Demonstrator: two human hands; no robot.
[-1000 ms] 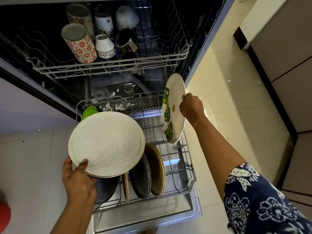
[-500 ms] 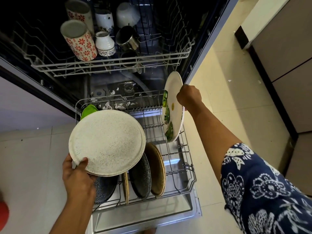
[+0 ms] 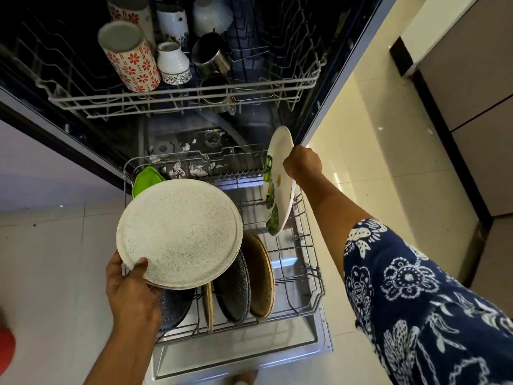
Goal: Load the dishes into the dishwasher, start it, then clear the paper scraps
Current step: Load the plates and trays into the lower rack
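The dishwasher stands open with its lower rack point(image 3: 311, 262) pulled out over the door. My left hand point(image 3: 130, 287) grips the near rim of a white speckled plate point(image 3: 180, 232), held flat above the rack's left side. My right hand point(image 3: 301, 163) holds a white plate with green leaves point(image 3: 279, 187) on edge, its lower rim down at the rack's right side. A dark speckled plate point(image 3: 233, 290), two brown plates point(image 3: 261, 276) and a green dish point(image 3: 145, 177) stand in the rack. Paper scraps point(image 3: 191, 169) lie at the rack's back.
The upper rack point(image 3: 177, 94) holds red-flowered cups point(image 3: 130, 58), white cups and steel mugs. The open door point(image 3: 241, 354) juts toward me. Cream floor tiles lie to the right, with small scraps point(image 3: 381, 129) on them and grey cabinets point(image 3: 477, 87) beyond. A red object point(image 3: 5, 348) sits at the far left.
My right hand has carried the leaf plate slightly back and to the right, toward the rack's right edge. The speckled plate in my left hand has barely moved.
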